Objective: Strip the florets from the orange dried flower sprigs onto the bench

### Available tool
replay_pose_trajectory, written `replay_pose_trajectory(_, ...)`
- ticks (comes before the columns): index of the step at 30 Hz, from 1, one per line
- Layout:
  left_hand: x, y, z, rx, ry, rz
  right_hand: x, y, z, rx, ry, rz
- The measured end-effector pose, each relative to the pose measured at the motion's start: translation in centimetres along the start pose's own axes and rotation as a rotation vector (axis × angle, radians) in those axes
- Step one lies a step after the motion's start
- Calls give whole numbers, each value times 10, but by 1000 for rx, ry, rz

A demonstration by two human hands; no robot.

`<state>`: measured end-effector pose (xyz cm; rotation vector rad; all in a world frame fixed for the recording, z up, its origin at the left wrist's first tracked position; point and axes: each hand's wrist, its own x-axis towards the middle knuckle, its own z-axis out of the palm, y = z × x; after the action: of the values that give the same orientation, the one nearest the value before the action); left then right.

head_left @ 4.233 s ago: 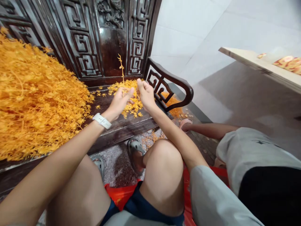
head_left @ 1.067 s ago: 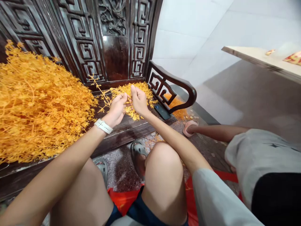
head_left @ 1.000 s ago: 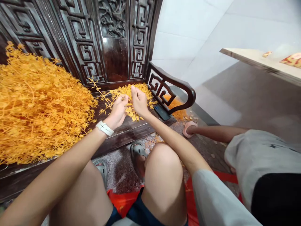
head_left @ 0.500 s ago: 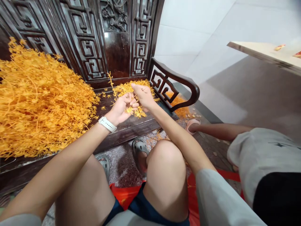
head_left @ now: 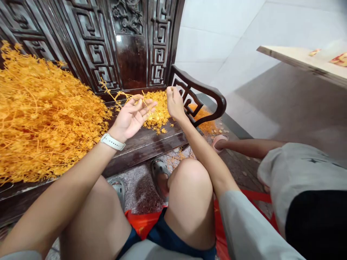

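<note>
My left hand (head_left: 132, 115) is palm-up over the dark wooden bench (head_left: 141, 142), fingers half spread, with a thin orange plastic sprig (head_left: 115, 94) lying across the fingertips and sticking out to the left. My right hand (head_left: 175, 104) hovers just right of it, fingers pressed together, above a small heap of plucked orange flower bits (head_left: 157, 112). What the right fingers pinch, if anything, is hidden. A big pile of orange branched sprigs (head_left: 40, 112) covers the bench on the left. A white watch sits on my left wrist.
The bench's carved back (head_left: 108, 39) rises behind, its curved armrest (head_left: 200, 94) to the right. More orange bits (head_left: 206, 124) lie on the floor beyond. Another person sits at right, a leg (head_left: 249, 148) stretched out. A pale board (head_left: 300, 63) juts in at upper right.
My hands were together, pinching at a sprig; now they have parted. The left hand has turned palm-up and opened, and the right has moved up and right.
</note>
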<state>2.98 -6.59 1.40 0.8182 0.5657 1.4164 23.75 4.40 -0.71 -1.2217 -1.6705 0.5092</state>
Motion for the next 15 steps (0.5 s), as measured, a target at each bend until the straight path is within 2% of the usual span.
replay_pose_trajectory(2, 4, -3, -3, 9, 23, 56, -3, 19, 8, -35, -57, 36)
replay_pose_trajectory(4, 8, -5, -5, 4, 59, 106, -11, 20, 15, 112, -152, 166)
replay_pose_trajectory(7, 13, -6, -8, -1, 113, 168, -27, -12, 24, 515, -346, 429)
replay_pose_trajectory(10, 15, -8, -8, 43, 132, 172, -41, -57, 33, 823, -473, 585)
replay_pose_trajectory(12, 14, -11, -5, 78, 132, 159, -47, -77, 40, 927, -440, 635)
replay_pose_trajectory(15, 10, -16, -2, 151, 83, 160, -48, -84, 51, 1003, -326, 679)
